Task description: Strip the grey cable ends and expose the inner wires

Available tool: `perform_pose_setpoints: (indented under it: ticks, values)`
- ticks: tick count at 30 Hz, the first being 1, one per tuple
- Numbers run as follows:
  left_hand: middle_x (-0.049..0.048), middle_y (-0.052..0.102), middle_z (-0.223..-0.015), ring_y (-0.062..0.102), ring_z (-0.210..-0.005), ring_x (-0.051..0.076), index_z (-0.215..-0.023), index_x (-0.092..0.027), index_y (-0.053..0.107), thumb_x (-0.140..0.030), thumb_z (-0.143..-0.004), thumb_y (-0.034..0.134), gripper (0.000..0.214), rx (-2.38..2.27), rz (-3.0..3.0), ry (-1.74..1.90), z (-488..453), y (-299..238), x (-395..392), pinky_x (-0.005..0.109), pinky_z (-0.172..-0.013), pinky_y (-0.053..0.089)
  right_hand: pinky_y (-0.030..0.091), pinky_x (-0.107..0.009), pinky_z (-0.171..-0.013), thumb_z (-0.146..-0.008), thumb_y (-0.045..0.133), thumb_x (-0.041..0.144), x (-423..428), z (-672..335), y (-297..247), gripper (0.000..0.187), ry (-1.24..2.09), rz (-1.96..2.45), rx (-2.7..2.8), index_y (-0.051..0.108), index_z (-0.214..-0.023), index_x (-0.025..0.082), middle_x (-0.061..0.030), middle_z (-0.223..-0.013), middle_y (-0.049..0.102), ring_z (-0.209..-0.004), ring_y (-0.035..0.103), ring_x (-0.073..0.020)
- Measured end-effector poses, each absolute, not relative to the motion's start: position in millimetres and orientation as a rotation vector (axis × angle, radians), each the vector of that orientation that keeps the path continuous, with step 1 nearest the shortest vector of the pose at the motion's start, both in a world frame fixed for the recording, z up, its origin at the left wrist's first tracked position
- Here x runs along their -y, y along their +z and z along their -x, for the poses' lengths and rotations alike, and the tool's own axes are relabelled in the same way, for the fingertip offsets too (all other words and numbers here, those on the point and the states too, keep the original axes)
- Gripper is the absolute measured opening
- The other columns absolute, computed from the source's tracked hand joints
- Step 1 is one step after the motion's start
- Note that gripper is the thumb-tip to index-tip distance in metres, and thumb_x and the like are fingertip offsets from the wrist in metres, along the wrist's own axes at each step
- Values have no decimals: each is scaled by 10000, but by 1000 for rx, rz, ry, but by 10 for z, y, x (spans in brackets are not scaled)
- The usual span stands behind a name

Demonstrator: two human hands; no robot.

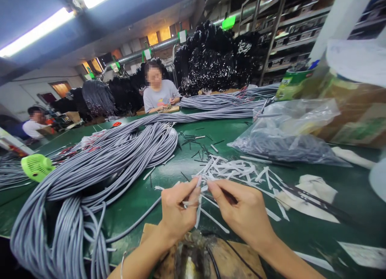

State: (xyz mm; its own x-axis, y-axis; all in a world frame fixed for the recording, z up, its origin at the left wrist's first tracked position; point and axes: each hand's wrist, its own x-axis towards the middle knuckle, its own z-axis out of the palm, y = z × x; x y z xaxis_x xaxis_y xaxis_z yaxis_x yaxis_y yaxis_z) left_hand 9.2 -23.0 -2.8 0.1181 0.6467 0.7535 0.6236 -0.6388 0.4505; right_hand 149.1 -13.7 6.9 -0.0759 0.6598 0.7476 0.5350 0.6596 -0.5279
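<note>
My left hand (pixel 177 208) is closed in a pinch on the end of a grey cable (pixel 141 218) that runs off left toward a big grey cable bundle (pixel 99 166). White strips hang from its fingers. My right hand (pixel 241 208) is pinched too, thumb and forefinger meeting the left hand's fingertips at a thin white strip (pixel 202 187). Both hands hover above the green table (pixel 181 174), just in front of a heap of white paper strips (pixel 238 170).
Short black tube offcuts (pixel 196 144) lie scattered mid-table. A clear plastic bag (pixel 286 134) holds dark pieces at right, beside cardboard boxes (pixel 356 110). A green handheld fan (pixel 37 167) sits at left. A wooden board (pixel 193 255) lies below my hands. Two seated people work behind.
</note>
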Motion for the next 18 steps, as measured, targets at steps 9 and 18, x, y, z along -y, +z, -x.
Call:
perform_pose_setpoints:
  ticks: [9, 18]
  values:
    - [15, 560, -489, 450, -404, 98, -900, -97, 681, -147, -808, 450, 253, -1264, -2617, 1378, -150, -84, 262, 217, -420, 312, 254, -185, -396, -847, 393, 414, -7, -1518, -30, 436, 436, 1176, 1615, 458, -498, 162, 36, -412, 393, -391, 325, -59]
    - [8, 588, -534, 477, -464, 92, -863, -159, 700, -196, -829, 451, 254, -1197, -2371, 1256, -1, 36, 172, 198, -468, 329, 307, -200, -420, -699, 608, 466, -49, -1740, 233, 307, 670, 986, 1772, 661, -747, 167, 18, -511, 475, -451, 374, -78]
